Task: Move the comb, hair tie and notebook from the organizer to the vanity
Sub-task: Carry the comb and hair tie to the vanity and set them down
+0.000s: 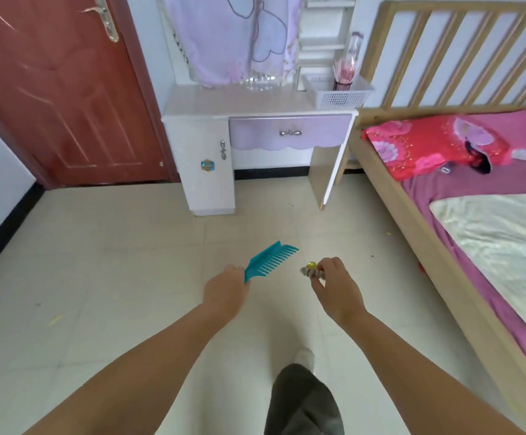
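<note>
Hands are stretched forward above the tiled floor [98,246], well apart from the vanity [255,120]. The left hand [225,293] is closed around the handle of a teal comb [269,260], and the teeth of the comb point up and to the right. The right hand [334,287] pinches a hair tie [310,270] between thumb and fingers; the hair tie has a small yellow bead on top. Both things are in the air, near each other but not touching.

On the worktop [224,102] of the vanity, at its right rear corner, stands a white basket [338,94] with perforated walls. Inside the basket, at its right side, a dark cup [343,84] holds thin pink sticks. The remaining inside of the basket is partly hidden by its front wall, so I cannot tell what else lies there. No notebook is visible to me. A pink cloth [233,36] hangs above the rear edge of the worktop. The lilac drawer [290,133] below the front edge is shut. At the right stands a bed [475,199] with a red pillow [428,146].
</note>
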A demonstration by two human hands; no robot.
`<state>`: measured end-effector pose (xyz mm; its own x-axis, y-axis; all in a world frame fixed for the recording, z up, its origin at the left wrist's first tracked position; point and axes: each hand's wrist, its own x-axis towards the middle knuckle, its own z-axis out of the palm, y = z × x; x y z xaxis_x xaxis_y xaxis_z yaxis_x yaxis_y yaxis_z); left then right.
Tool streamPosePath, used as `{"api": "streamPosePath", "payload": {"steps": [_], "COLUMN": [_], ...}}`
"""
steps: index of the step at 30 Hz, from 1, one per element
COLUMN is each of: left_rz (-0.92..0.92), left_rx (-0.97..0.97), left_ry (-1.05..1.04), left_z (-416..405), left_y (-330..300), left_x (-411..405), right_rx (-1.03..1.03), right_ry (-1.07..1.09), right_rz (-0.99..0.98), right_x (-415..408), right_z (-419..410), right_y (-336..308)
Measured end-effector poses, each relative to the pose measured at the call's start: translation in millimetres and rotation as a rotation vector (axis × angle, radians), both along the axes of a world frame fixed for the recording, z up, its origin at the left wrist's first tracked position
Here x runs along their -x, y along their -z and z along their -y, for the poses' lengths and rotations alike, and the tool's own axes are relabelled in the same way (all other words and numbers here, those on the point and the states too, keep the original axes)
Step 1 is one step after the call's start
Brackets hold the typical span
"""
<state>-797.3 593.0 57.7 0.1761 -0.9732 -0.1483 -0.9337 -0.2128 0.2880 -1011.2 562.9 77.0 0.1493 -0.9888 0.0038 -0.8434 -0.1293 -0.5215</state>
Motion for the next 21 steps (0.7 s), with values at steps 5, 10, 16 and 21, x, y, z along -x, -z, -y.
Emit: {"api": "streamPosePath", "payload": {"steps": [5,10,16,21], "left_rz": [-0.068,-0.101,-0.175,-0.210], "left_rx": [0.037,0.058,0.030,0.027], "left_ry": [-0.145,-0.207,-0.249,-0.256], "left_z": [147.2,275.6,424.1,567.7], "left_y": [-2.1,-19.4,-5.6,2.2], "left_x": [6.5,1.8,-34.5,-75.1], "right_rx": [0.027,0.041,0.037,0.004], "right_ry": [-0.047,-0.116,-0.148,-0.040], "right_rz": [0.017,0.004,0.071,0.212], "right_x": [2.9,-7.0,-50.7,-99.2], "right_z": [154.9,298.0,452.2,587.2], "right_y": [-3.2,-20.8,-11.5,-2.7]}}
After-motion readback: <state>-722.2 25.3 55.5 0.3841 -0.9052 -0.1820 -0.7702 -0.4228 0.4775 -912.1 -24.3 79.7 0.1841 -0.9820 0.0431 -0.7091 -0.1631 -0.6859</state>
